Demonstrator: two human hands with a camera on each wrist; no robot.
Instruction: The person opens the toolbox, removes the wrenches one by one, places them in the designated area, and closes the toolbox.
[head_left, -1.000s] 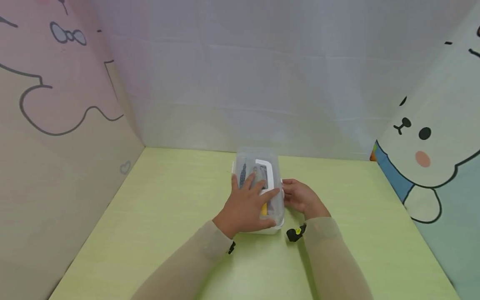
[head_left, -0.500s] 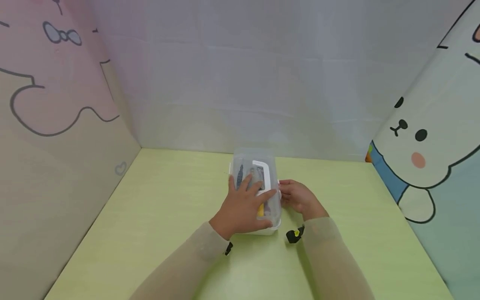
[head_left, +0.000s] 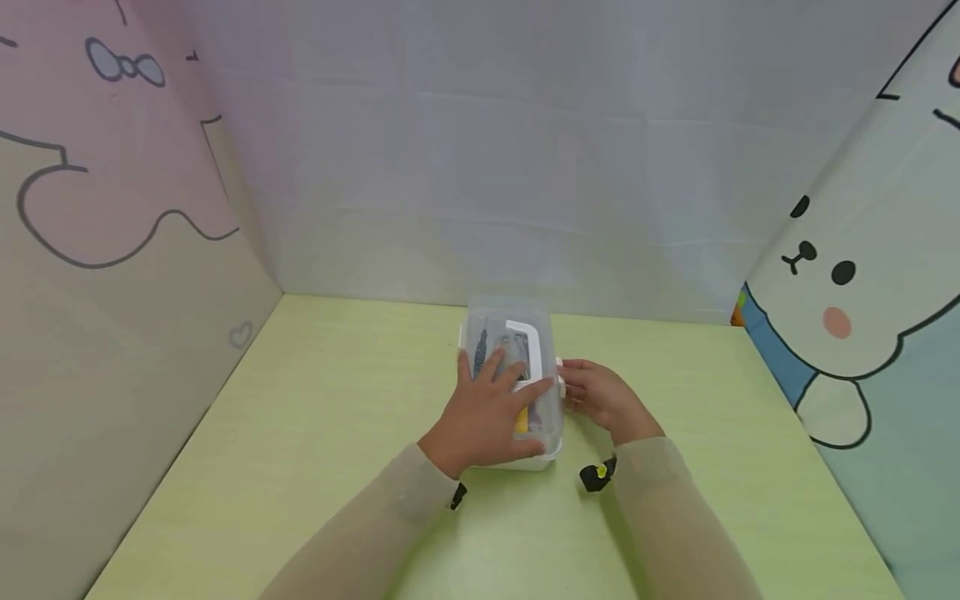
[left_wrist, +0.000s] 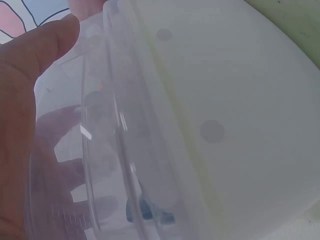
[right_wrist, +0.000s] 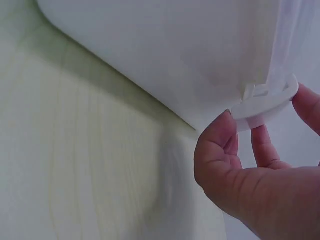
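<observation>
A storage box [head_left: 517,466] with a white base and a clear lid [head_left: 510,310] stands on the table. Through the lid show a dark slender item, something yellow and other small contents. My left hand [head_left: 487,408] rests on the lid with its fingers spread across the top, partly covering the white carrying handle [head_left: 535,350]. In the left wrist view its thumb [left_wrist: 55,42] lies along the lid's near edge. At the box's right side my right hand [head_left: 603,400] pinches a white latch [right_wrist: 265,106], which stands out from the wall in the right wrist view.
The pale green table [head_left: 360,375] extends to both sides of the box. A white cloth wall [head_left: 465,167] rises close behind it, with cartoon-printed walls at left and right. Black wrist straps [head_left: 597,475] hang below the sleeves.
My right hand has shifted slightly to the right, and more of the latch shows outside the box. The left hand stays spread on the lid. The head view has turned slightly.
</observation>
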